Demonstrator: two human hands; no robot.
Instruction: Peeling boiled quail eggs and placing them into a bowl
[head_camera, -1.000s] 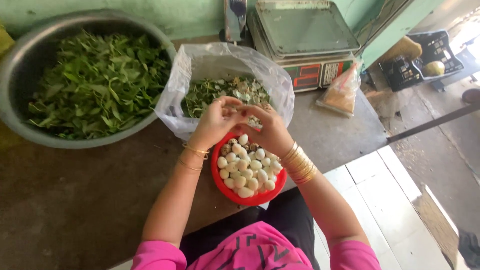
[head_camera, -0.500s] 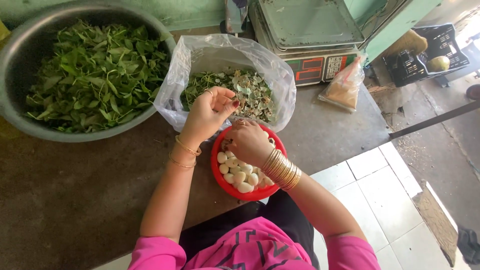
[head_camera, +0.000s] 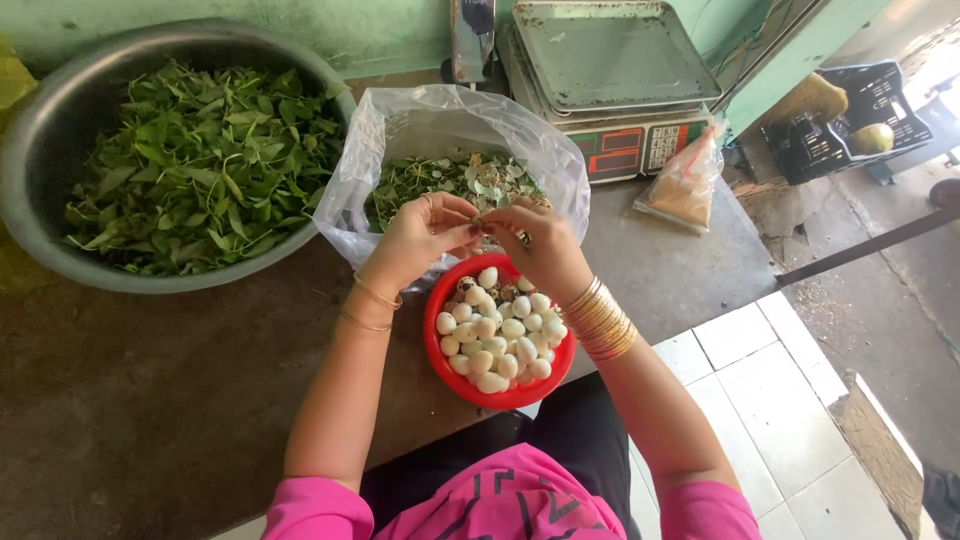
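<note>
A red bowl (head_camera: 440, 350) full of small pale peeled eggs (head_camera: 500, 335) sits at the table's near edge. My left hand (head_camera: 418, 240) and my right hand (head_camera: 545, 250) meet just above the bowl's far rim. The fingertips of both pinch one small egg (head_camera: 479, 224), mostly hidden by the fingers. Right behind the hands is an open clear plastic bag (head_camera: 385, 140) holding shell bits and leaf scraps (head_camera: 450, 180).
A large metal bowl (head_camera: 40, 190) of green leaves (head_camera: 200, 160) stands at the back left. A weighing scale with a metal tray (head_camera: 610, 60) is at the back right, with a small bag of brown powder (head_camera: 685, 190) beside it. The dark table (head_camera: 130, 400) ends near my lap; a tiled floor lies to the right.
My right hand has risen from the eggs in the red bowl and my left hand has come back from the bag. Their fingertips now meet over the bowl's far rim.
</note>
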